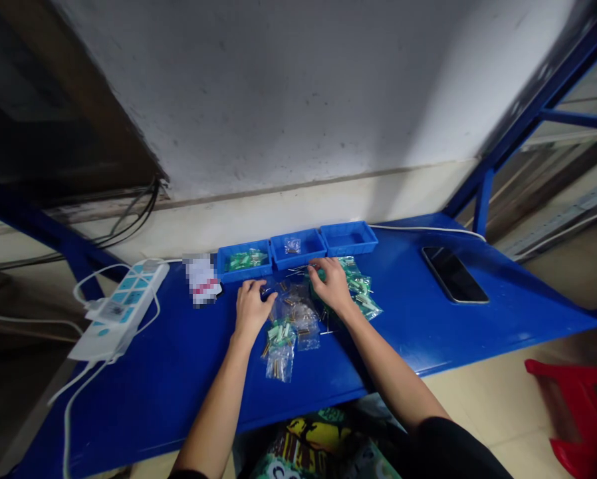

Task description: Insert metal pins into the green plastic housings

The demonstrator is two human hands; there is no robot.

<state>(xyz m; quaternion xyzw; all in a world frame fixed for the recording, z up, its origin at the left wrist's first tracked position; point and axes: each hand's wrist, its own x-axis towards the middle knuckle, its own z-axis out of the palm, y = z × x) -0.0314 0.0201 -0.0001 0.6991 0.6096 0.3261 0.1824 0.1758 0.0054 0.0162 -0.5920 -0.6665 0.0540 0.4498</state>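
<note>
Both my hands rest on a pile of small clear plastic bags point(294, 320) on a blue table point(179, 372). The bags hold tiny green parts and thin metal pins. My left hand point(251, 307) lies at the pile's left edge with fingers curled on the table beside a bag. My right hand point(331, 283) lies palm down over green-filled bags point(362, 290), fingertips bent towards the trays. Behind the pile stand three small blue trays: the left tray point(244, 260) holds green parts, the middle tray point(298, 247) holds a small bag, the right tray point(349, 238) looks bare.
A white power strip point(121, 307) with cables lies at the left. A blurred white and red item point(202, 278) sits beside the left tray. A dark phone point(455, 273) lies at the right. A red stool point(580, 412) stands at the lower right. A grey wall rises behind.
</note>
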